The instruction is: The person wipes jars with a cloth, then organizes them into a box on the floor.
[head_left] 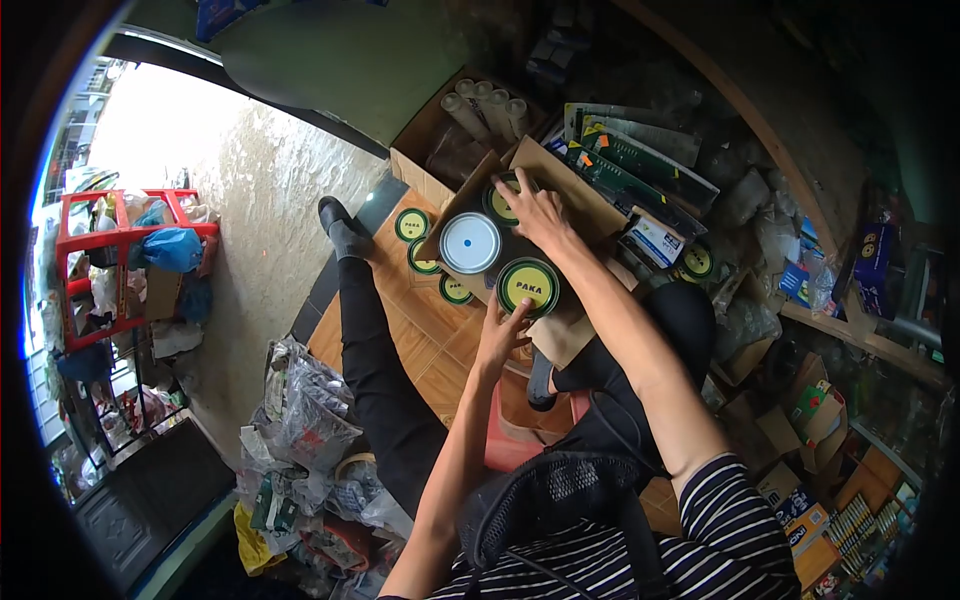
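Observation:
A green-rimmed tin can with a yellow PAKA lid is at the near side of an open cardboard box. My left hand grips its lower edge, with the thumb and fingers around the side. My right hand reaches into the box, its fingers over the rim of another green-and-yellow tin can that they partly cover. Between these two, on the left, a can with a plain silver top and blue dot shows. How deep the cans sit in the box is hard to tell.
Several PAKA cans stand on the tiled floor left of the box. Behind it, a carton holds white tubes. Packaged goods lie to the right. Plastic bags and a red rack are leftward.

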Tool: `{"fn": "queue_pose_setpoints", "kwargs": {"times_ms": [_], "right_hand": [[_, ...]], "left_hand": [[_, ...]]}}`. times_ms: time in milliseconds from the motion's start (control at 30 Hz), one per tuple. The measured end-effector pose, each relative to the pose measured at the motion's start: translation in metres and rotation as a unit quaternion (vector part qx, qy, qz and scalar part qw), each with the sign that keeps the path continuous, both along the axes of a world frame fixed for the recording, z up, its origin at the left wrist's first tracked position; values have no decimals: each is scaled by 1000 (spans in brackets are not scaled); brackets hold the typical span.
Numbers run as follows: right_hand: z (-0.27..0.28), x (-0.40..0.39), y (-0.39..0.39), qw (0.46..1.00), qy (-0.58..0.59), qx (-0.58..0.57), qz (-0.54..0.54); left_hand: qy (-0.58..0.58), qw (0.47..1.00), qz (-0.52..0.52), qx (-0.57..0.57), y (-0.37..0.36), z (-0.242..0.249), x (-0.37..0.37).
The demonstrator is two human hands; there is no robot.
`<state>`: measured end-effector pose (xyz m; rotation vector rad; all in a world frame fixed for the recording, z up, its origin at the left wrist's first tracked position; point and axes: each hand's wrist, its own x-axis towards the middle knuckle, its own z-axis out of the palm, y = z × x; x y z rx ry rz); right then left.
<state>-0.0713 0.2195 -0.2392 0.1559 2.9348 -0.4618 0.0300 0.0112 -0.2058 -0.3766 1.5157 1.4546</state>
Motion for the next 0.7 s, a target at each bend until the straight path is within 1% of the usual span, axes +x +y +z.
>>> {"fn": "queue_pose_setpoints", "kwargs": {"times_ms": [33, 67, 100, 167, 200, 267, 300, 367, 400, 433, 467, 533, 600, 667, 700], "right_hand": [[3, 2, 0, 1000, 13, -5, 4], [6, 3, 1, 1000, 0, -10, 3], [11, 6, 1, 1000, -8, -18, -4], [16, 15, 4, 999, -27, -37, -29], [7, 21, 6, 998, -13, -48, -50], [-20, 34, 9, 994, 20, -70, -86], [-14, 42, 8, 992, 18, -72, -100], [-19, 49, 15, 984, 68, -99, -128], [-19, 52, 20, 979, 92, -112, -145], [-2, 52, 26, 968, 76, -133, -200], [18, 59, 34, 960, 90, -143, -224], [24, 68, 40, 906, 155, -244, -311], [57, 87, 36, 826, 175, -397, -359], [81, 110, 11, 770, 209, -494, -347], [80, 120, -4, 757, 195, -532, -326]], "left_hand": [[6, 1000, 2, -12, -2, -1, -2], [13, 1000, 4, -24, -3, -2, -5], [20, 999, 22, -43, -5, 2, -12], [23, 995, 87, -35, -13, 4, -26], [30, 992, 118, -38, -15, 5, -34], [48, 988, 149, -15, -20, -2, -50], [58, 990, 130, -12, -22, -7, -60], [69, 994, 84, -22, -29, -20, -80], [70, 994, 83, -34, -32, -21, -84], [72, 994, 77, -36, -36, -21, -85], [74, 994, 71, -38, -43, -20, -84], [153, 982, 85, -70, -64, -42, -79], [328, 939, 103, -21, -49, -10, -48], [352, 935, 21, 45, -14, 38, -2], [317, 946, -20, 63, 4, 57, 22]]}}
